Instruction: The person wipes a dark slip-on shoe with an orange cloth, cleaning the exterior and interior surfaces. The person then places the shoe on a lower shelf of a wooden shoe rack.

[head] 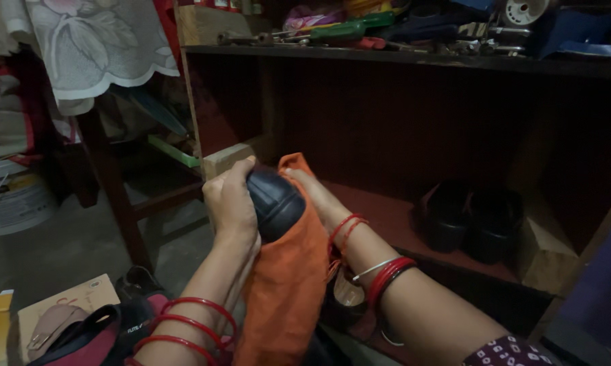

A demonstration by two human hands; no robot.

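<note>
My left hand (229, 202) grips the toe of a black shoe (276, 202) from the left side. An orange cloth (285, 278) is wrapped under and behind the shoe and hangs down between my forearms. My right hand (317, 195) lies under the cloth against the shoe's right side, with its fingers mostly hidden by the fabric. Both wrists wear red bangles. All of this is held in front of a dark wooden shelf unit (387, 224).
A pair of black shoes (469, 220) stands on the lower shelf at the right, beside a wooden block (544, 254). Tools clutter the top shelf (414, 30). Sandals (95, 332) lie at the lower left, a white bucket (10, 196) farther left.
</note>
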